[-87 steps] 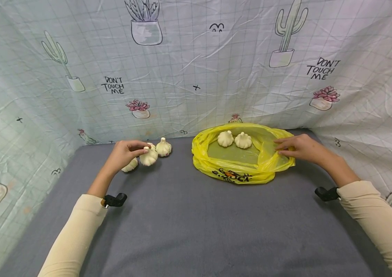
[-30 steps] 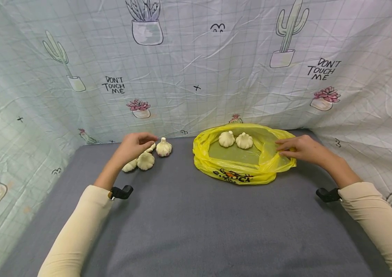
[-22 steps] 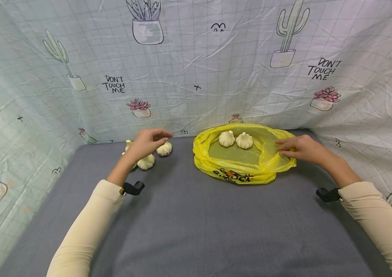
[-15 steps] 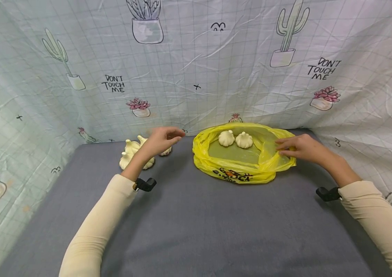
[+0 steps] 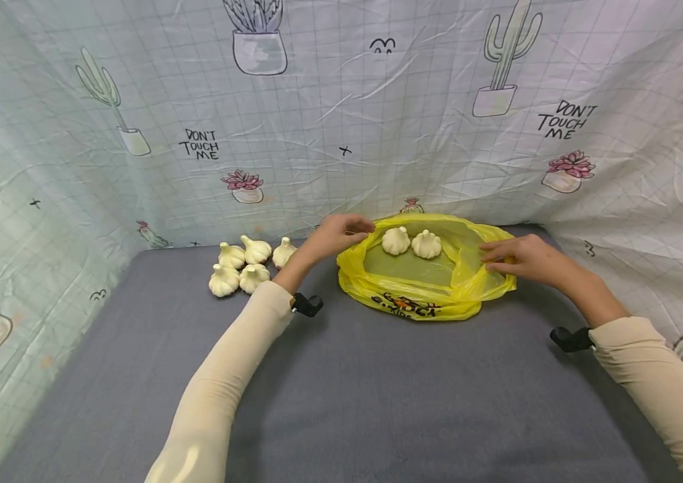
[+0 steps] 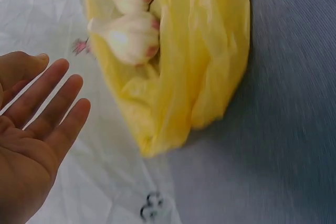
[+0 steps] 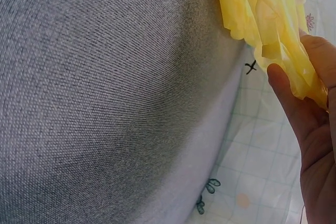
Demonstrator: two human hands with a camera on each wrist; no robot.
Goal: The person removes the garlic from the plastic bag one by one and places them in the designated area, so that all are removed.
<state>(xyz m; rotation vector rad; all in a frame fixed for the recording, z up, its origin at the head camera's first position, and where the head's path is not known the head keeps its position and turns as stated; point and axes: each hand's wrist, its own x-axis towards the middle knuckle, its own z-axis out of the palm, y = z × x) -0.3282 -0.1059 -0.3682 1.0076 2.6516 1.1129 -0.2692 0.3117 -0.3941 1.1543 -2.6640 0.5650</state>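
A yellow plastic bag [image 5: 409, 310] stands on the grey table with its mouth wide open. Two garlic bulbs, one of them this left bulb [image 5: 396, 241], sit inside it at the back. My left hand [image 5: 337, 236] is at the bag's left rim with nothing in it. In the left wrist view, that hand's fingers [image 6: 52, 106] are extended and spread beside the bag. My right hand [image 5: 522, 258] pinches the bag's right rim between thumb and fingers. The right wrist view shows the yellow plastic [image 7: 278, 30] gathered in that grip.
Several garlic bulbs [image 5: 231, 256] lie grouped on the table [image 5: 414, 402] at the back left, behind my left forearm; one bulb [image 5: 284, 253] is partly covered by it. A patterned curtain [image 5: 341, 121] hangs behind the table and along its sides.
My left hand let go of a garlic bulb in the left group, then moved right over the bulbs to the bag. My right hand stays on the bag's rim.
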